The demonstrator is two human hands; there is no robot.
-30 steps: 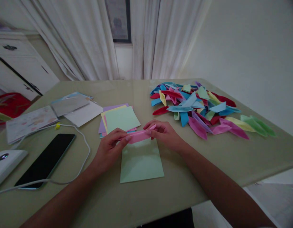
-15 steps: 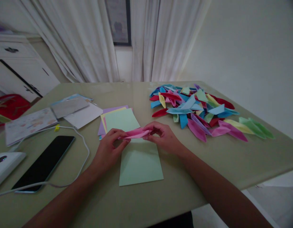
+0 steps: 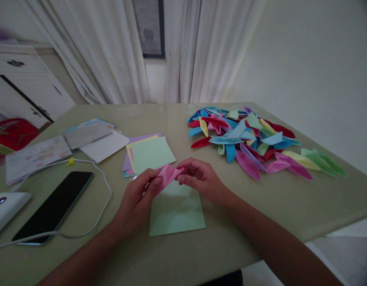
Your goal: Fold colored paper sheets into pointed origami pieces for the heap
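A pink folded paper is held between my two hands, above a pale green sheet of paper lying on the table. My left hand pinches its left side, thumb on top. At its right tip, my right hand grips with thumb and fingertips. Just beyond my left hand lies a stack of coloured paper, light green on top with yellow, pink and purple edges showing. To the right spreads a pile of folded paper pieces in blue, red, pink, yellow and green.
On the left of the table lie a black phone, a white cable and a white device. Behind them are a printed booklet and white papers. Curtains hang past the far edge.
The pink paper has turned from a narrow, level edge to a tilted position with its broad pink face showing. My left hand has shifted slightly lower; the right still holds the tip.
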